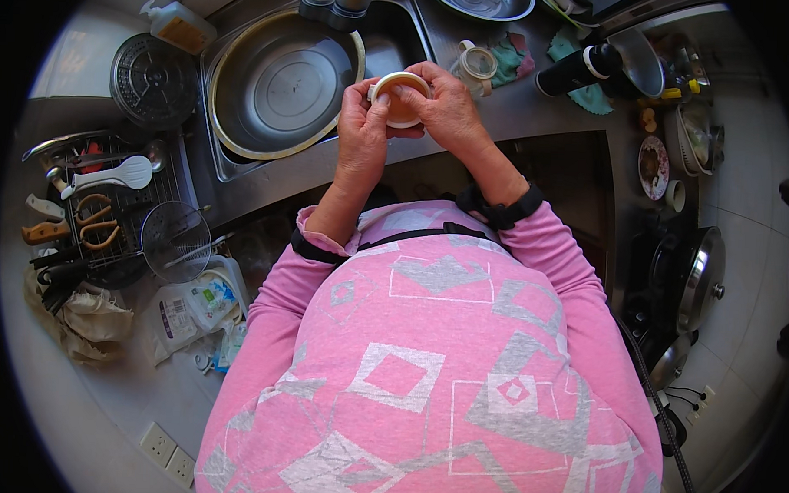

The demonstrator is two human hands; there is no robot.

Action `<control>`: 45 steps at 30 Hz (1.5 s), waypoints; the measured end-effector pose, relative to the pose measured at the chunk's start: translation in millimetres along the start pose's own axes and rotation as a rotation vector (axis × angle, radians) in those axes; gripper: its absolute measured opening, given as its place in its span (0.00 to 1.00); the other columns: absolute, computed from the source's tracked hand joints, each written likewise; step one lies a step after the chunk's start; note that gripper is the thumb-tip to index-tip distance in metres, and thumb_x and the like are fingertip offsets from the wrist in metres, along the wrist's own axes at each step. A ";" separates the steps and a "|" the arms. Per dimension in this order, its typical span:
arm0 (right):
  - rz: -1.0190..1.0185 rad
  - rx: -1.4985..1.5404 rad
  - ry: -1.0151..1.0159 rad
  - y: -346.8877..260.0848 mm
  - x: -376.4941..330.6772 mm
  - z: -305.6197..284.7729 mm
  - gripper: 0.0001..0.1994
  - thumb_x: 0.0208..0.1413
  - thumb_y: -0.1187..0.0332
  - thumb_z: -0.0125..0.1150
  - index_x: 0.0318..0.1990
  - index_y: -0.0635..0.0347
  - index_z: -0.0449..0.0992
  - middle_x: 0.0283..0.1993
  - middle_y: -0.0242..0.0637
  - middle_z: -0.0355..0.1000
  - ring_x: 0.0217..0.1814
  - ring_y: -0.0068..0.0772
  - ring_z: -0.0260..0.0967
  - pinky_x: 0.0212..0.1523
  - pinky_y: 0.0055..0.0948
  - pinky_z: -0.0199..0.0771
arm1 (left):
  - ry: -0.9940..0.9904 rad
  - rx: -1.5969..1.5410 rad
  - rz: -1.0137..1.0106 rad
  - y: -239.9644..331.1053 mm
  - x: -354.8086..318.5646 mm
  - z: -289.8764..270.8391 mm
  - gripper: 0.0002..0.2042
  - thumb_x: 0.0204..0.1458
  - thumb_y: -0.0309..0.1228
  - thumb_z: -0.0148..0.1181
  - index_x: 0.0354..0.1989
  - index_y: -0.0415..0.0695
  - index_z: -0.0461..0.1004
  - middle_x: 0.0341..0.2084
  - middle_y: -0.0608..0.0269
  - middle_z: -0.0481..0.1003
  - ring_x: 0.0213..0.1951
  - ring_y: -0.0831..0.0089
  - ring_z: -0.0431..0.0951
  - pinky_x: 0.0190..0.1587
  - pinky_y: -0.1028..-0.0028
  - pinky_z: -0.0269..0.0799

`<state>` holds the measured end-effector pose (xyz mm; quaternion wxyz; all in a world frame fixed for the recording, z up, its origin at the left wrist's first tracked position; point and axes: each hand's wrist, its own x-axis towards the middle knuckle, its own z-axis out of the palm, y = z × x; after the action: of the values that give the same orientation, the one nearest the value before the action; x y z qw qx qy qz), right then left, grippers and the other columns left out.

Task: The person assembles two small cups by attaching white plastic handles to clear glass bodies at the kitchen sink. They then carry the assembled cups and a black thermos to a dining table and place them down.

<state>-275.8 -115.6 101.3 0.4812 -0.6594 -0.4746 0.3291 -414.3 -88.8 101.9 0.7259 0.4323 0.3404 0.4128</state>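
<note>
A small round white-rimmed piece (403, 116) with an orange-brown inside is held up in front of the sink's near edge. I cannot tell if it is a lid or a shallow cup. My left hand (360, 128) grips its left side, the thumb over the rim. On its other side my right hand (453, 108) is closed round the rim, with the thumb pressing on the inside. Just right of my hands a clear glass mug (476, 65) stands on the counter. Left of them, a large metal basin (283, 90) sits in the steel sink (400, 38).
A dish rack (167, 173) with a white slotted spoon (119, 176), scissors and knives is at the left. Soap bottle (181, 26) and round drain-like disc (153, 80) are behind it. Cloths (510, 59), a black flask (579, 70) and a metal pot (637, 62) stand right.
</note>
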 end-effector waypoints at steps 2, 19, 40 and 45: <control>-0.007 0.047 0.001 1.2 0.5 1.3 0.12 0.55 0.61 0.67 0.41 0.58 0.78 0.40 0.42 0.75 0.40 0.40 0.76 0.41 0.34 0.77 | -0.006 0.006 0.022 -1.2 0.4 -0.7 0.13 0.67 0.30 0.45 0.55 0.39 0.59 0.49 0.50 0.70 0.42 0.60 0.82 0.31 0.68 0.86; -0.102 0.038 0.000 0.7 1.9 0.9 0.11 0.60 0.64 0.63 0.45 0.61 0.78 0.40 0.36 0.76 0.42 0.29 0.75 0.43 0.26 0.76 | -0.018 0.078 0.080 -3.9 5.9 -2.0 0.21 0.66 0.32 0.50 0.64 0.36 0.57 0.48 0.50 0.73 0.40 0.63 0.82 0.31 0.71 0.83; -0.089 0.019 0.018 -0.6 2.7 1.8 0.13 0.57 0.61 0.64 0.43 0.58 0.80 0.42 0.42 0.77 0.40 0.41 0.78 0.40 0.35 0.78 | 0.006 0.074 0.051 -4.7 9.4 -0.1 0.16 0.68 0.33 0.45 0.59 0.38 0.62 0.43 0.53 0.75 0.33 0.69 0.80 0.26 0.74 0.79; -0.100 0.019 -0.006 -4.0 3.0 -1.0 0.13 0.59 0.60 0.62 0.46 0.56 0.80 0.42 0.42 0.77 0.40 0.40 0.78 0.42 0.34 0.79 | 0.017 0.119 0.092 -3.3 9.0 2.7 0.15 0.67 0.33 0.46 0.58 0.39 0.63 0.42 0.54 0.75 0.32 0.69 0.80 0.26 0.75 0.78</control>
<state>-275.2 -112.8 105.5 0.5020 -0.6292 -0.5052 0.3113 -407.2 -82.6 98.7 0.6760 0.4864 0.3503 0.4285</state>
